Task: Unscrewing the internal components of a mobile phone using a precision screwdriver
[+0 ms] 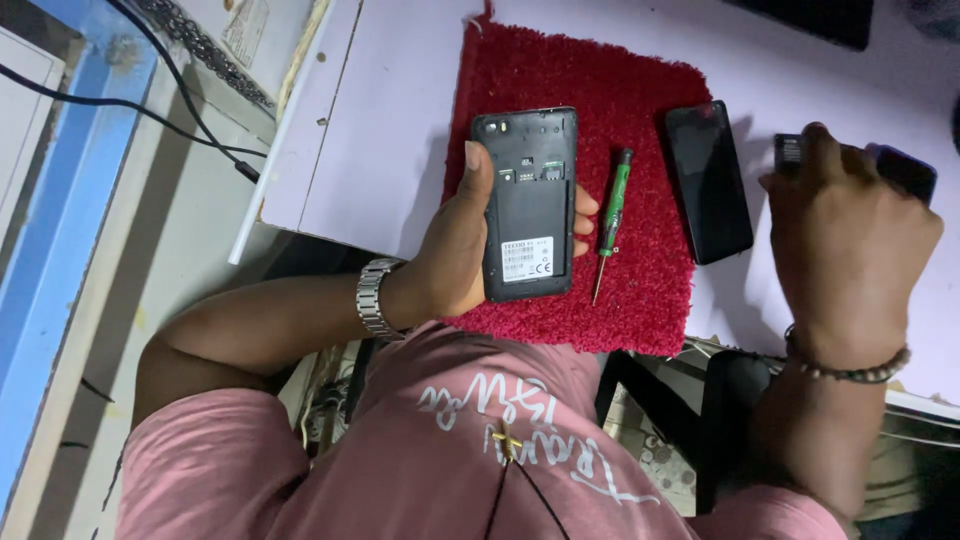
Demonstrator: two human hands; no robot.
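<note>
My left hand grips a black phone with its back cover off, the inner frame and a white label facing up, held over a red fuzzy mat. A green-handled screwdriver lies on the mat just right of the phone. A black back cover rests at the mat's right edge. My right hand reaches over the white table to the right, its fingers on a small dark rectangular piece next to another dark object.
The white table ends at a front edge close to my body. Black cables run over a blue and grey surface at the left. A dark flat object sits at the far edge of the table.
</note>
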